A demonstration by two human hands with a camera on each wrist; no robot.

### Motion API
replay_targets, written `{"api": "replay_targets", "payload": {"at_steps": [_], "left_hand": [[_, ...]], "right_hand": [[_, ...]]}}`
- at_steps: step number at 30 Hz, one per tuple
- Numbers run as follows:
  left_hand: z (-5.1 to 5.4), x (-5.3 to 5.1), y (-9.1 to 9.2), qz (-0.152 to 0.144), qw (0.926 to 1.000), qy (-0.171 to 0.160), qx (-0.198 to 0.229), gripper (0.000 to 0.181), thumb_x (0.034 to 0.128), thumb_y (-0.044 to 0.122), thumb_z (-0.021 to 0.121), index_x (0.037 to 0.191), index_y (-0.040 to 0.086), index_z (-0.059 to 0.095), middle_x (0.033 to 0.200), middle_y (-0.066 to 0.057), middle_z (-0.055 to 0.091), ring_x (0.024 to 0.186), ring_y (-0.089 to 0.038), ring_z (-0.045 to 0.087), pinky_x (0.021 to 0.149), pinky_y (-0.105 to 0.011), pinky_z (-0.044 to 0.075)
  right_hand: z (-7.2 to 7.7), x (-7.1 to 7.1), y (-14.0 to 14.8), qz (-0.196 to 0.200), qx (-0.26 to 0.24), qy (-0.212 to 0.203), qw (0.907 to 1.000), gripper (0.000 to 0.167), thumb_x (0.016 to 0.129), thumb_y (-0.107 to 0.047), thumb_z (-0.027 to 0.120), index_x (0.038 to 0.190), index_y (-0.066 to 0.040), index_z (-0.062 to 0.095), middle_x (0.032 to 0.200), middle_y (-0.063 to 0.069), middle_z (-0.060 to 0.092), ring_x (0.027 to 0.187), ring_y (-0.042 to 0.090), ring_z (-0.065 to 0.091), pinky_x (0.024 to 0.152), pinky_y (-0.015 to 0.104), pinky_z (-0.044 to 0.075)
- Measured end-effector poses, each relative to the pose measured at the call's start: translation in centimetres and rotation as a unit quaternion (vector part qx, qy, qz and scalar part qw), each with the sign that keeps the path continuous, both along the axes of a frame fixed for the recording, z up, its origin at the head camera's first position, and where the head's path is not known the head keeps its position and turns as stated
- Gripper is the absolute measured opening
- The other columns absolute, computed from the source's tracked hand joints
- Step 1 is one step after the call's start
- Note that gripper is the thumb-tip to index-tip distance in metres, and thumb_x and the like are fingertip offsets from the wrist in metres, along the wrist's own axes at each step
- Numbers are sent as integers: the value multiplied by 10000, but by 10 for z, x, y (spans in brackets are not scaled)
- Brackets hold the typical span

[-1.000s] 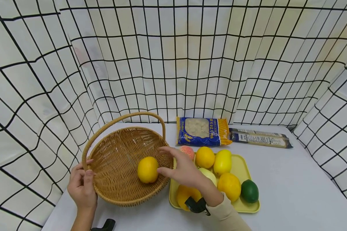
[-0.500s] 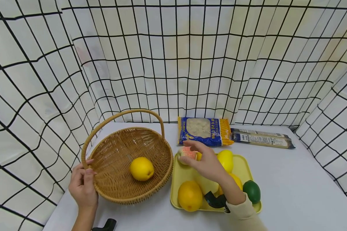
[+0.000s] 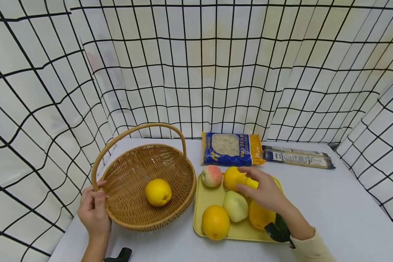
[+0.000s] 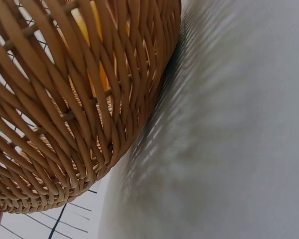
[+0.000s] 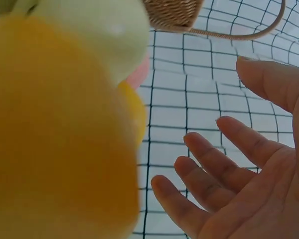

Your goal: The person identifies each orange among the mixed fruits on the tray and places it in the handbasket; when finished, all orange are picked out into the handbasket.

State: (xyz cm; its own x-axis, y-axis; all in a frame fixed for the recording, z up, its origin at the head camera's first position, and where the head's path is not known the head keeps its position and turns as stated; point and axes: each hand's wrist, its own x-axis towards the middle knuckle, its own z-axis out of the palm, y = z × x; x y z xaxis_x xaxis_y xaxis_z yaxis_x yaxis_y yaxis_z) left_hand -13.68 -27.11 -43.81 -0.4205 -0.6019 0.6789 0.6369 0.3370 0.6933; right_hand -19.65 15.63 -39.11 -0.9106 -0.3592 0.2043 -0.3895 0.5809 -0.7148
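My left hand [image 3: 95,211] grips the wicker basket [image 3: 134,182] at its left rim, by the handle's base, thumb on the near side. Inside the basket lies one round yellow fruit [image 3: 158,192]. My right hand [image 3: 265,191] hovers over the yellow tray [image 3: 201,198], fingers spread and holding nothing. Below it, a long yellow fruit [image 3: 251,183] is partly hidden. Around it on the tray sit a pink-and-cream peach [image 3: 211,176], a round yellow fruit [image 3: 233,178], a pale green pear-like fruit [image 3: 235,206] and two orange fruits, one at front left [image 3: 215,222].
A blue-and-orange pasta bag [image 3: 229,149] lies behind the tray, with long dark packets [image 3: 299,157] to its right. A dark green fruit [image 3: 280,221] is largely covered by the right wrist's black strap. Black-gridded white walls [image 3: 190,72] enclose the table.
My right hand has moved right, from the basket's edge across the tray to above the long yellow fruit. The fruit in the basket has rolled slightly left. My left hand keeps its grip.
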Motion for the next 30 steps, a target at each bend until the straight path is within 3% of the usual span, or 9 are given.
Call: {"api": "replay_targets", "payload": {"at_steps": [6,13,19,24,30], "left_hand": [[1,-1,0,-34,9999,95,-118,296,903,-80,513,639,-196,445,966,-59,667,1000,-191,592,860,-199,405],[4,1,3,39,9999,122,-67,319,902,-61,520,628,-203,438,953,-61,673,986,-195,601,857,-203,398],[-12,-8,-10,28,10000,80,-48,311,906,-56,522,626,-177,459,963,-80,675,997,-203,596,851,-202,399],[-19,-10,-14,31,9999,84,-62,310,908,-63,518,619,-163,466,961,-82,667,1006,-203,599,865,-202,409],[-18,-10,-14,2,9999,92,-60,308,906,-72,513,623,-177,452,950,-85,655,1005,-193,608,877,-199,416]], "right_hand": [[-15,3,31,-64,135,-124,9998,501,886,-268,721,1326,-87,564,1326,102,581,1168,362,550,959,532,464],[-20,17,57,-43,768,-553,9955,588,841,-415,741,1324,-130,564,1325,71,580,1168,366,550,945,571,445],[-25,30,66,142,956,-862,9916,708,806,-483,748,1372,-133,509,1371,65,545,1196,356,514,929,581,438],[-31,37,66,215,1272,-809,9883,780,769,-531,759,1380,-121,499,1368,77,538,1215,335,520,983,575,415],[-40,41,64,18,1711,-571,9836,908,706,-556,798,1416,-100,463,1367,110,543,1224,340,521,1011,568,394]]}}
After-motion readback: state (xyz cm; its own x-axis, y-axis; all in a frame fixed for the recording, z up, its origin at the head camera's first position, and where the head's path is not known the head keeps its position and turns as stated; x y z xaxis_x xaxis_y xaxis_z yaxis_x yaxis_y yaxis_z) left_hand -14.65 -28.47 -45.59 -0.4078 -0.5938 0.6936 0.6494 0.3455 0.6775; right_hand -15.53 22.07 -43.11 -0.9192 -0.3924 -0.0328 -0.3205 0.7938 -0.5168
